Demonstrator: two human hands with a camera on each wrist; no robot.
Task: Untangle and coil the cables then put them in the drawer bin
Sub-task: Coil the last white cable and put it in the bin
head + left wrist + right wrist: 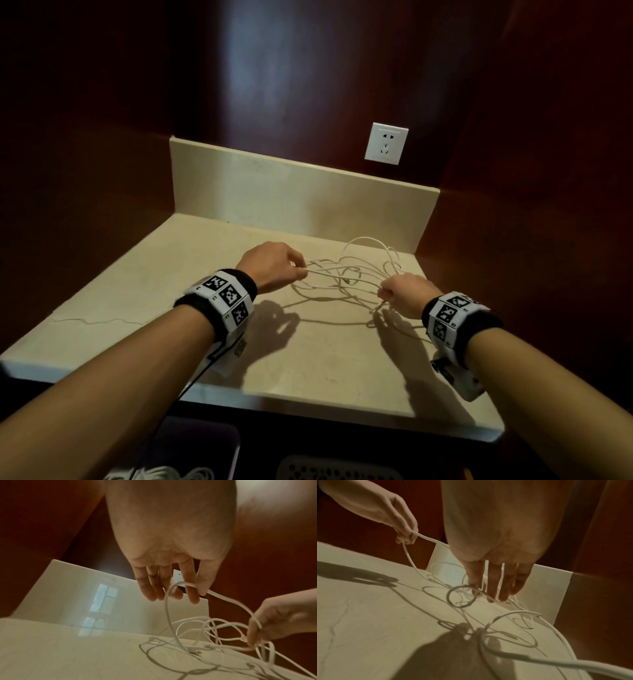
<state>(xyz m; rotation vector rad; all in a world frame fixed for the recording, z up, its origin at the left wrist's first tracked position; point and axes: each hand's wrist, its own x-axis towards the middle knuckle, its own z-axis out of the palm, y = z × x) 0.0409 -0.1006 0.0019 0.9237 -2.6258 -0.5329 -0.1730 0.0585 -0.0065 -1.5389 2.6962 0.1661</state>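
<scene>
tangled white cables on the counter, toward its far right. left hand pinches one strand; right hand grips several loops, held apart, probably to expose crossings. drawer bin waits near, below.

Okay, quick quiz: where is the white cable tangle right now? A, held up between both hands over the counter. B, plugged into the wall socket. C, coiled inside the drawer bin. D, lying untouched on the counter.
A: the left hand pinches one strand and the right hand grips others, with the cable looping between them above the counter.
</scene>
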